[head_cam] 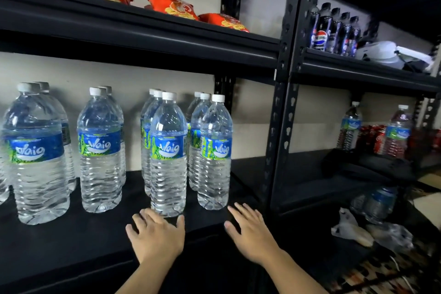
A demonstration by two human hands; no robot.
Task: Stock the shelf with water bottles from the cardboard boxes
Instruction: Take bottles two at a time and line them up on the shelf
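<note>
Several clear water bottles with blue labels and white caps stand in short rows on the black shelf (71,234). The front bottle of the third row (168,157) stands just beyond my left hand (156,236), whose spread fingers reach its base. A front bottle at the right end (214,155) stands a little beyond my right hand (250,234), which hovers flat over the shelf's front edge. Both hands hold nothing. No cardboard box is in view.
Orange snack packs (174,7) lie on the shelf above. A black upright post (284,102) divides this bay from the right bay, which holds cola bottles (334,31), two water bottles (349,126), red cans (379,138) and crumpled plastic wrap (372,234) lower down.
</note>
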